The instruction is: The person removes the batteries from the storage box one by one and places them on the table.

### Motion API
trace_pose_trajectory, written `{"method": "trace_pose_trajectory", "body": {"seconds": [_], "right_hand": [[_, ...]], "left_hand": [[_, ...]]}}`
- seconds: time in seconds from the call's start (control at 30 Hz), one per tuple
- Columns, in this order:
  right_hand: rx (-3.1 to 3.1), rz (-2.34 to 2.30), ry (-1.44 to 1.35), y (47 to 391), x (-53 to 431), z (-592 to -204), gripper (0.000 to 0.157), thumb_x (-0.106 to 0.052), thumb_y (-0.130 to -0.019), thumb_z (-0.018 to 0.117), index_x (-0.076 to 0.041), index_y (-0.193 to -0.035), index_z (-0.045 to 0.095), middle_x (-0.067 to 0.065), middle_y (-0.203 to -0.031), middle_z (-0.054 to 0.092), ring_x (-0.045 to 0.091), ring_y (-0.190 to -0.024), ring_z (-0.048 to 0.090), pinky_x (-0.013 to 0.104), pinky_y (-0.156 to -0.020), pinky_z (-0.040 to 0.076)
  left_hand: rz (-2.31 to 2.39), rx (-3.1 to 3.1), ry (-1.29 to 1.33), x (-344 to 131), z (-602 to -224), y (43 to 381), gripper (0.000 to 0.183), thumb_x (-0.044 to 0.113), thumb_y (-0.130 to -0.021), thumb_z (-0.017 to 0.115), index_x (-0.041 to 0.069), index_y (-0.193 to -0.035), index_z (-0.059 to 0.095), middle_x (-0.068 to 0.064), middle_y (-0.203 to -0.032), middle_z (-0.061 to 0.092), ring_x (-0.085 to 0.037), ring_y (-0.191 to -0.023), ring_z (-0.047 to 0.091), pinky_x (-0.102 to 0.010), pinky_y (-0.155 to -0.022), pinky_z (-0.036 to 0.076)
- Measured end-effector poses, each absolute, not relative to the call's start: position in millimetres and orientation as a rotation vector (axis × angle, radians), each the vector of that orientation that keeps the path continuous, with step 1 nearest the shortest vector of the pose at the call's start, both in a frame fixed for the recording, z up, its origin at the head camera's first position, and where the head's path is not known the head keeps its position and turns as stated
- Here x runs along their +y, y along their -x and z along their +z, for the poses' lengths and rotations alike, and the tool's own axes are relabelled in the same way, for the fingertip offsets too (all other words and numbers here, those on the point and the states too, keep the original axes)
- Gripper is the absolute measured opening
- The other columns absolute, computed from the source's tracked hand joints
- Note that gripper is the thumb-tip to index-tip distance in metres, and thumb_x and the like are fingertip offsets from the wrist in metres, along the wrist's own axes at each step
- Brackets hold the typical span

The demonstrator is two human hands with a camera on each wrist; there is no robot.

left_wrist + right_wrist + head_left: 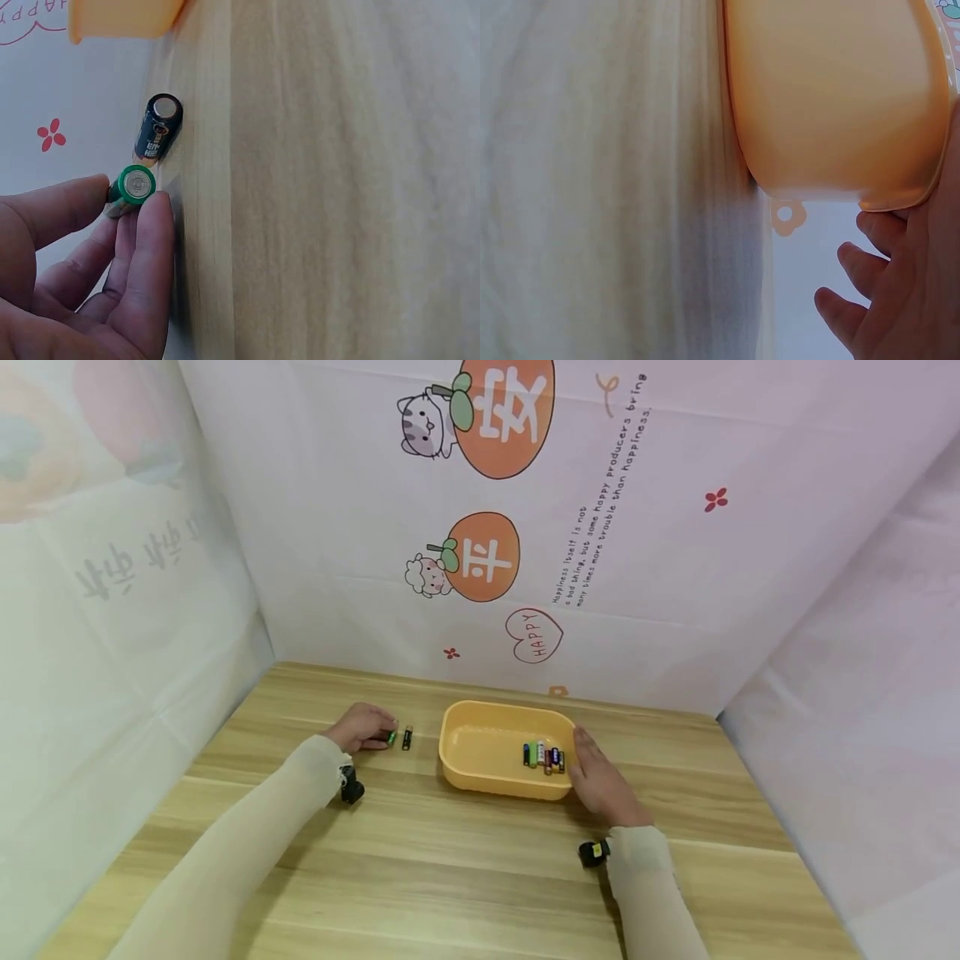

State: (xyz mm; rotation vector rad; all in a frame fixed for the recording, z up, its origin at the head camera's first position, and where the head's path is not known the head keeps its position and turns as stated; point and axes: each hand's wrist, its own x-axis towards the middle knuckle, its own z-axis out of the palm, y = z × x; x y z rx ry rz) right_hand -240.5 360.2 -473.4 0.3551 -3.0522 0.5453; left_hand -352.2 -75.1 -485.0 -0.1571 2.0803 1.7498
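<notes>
My left hand (362, 727) pinches a green battery (137, 184) between thumb and fingers, low at the tabletop left of the yellow tray (502, 785). Right next to it lies a black battery (159, 124) with a coppery end, also seen in the head view between hand and tray. My right hand (603, 783) rests against the tray's right end, its fingers stretched along the rim. Inside the tray, a row of several batteries (541, 753) of mixed colours lies side by side near that right end.
The wood-grain table (450, 868) is bounded by a printed white cloth (360, 610) behind and by white cloth at both sides. The tray stands near the back edge. Small black cameras (351, 785) are strapped to both wrists.
</notes>
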Motion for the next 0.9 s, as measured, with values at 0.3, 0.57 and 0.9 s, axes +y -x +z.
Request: {"method": "trace_pose_trajectory", "body": {"seconds": [0.3,0.57,0.9], "right_hand": [[-3.029,0.552,-0.359,241,361,-473,0.061,-0.022,-0.105,0.029,0.000,-0.154,0.002,0.016,-0.161,0.004,0.037,-0.145,0.009,0.052,-0.116,0.014],[-3.038,0.550,-0.364,241,360,-477,0.060,-0.021,-0.106,0.029,-0.001,-0.154,0.000,0.017,-0.161,0.005,0.036,-0.145,0.009,0.051,-0.116,0.015],[-3.043,0.553,-0.366,241,359,-476,0.061,-0.021,-0.105,0.029,-0.001,-0.154,-0.001,0.016,-0.161,0.002,0.037,-0.145,0.009,0.052,-0.116,0.014]], "left_hand": [[1.655,2.220,0.141,-65,-482,358,0.023,0.006,-0.090,0.066,-0.005,-0.111,0.066,-0.011,-0.091,0.063,-0.022,-0.076,0.062,-0.032,-0.066,0.058],[1.563,2.302,0.137,-60,-482,359,0.012,0.003,-0.089,0.067,-0.003,-0.099,0.067,-0.010,-0.082,0.061,-0.020,-0.070,0.060,-0.031,-0.061,0.058],[1.531,2.325,0.151,-59,-485,368,0.014,0.002,-0.088,0.068,-0.006,-0.099,0.068,-0.012,-0.079,0.062,-0.018,-0.062,0.061,-0.029,-0.057,0.058]]}}
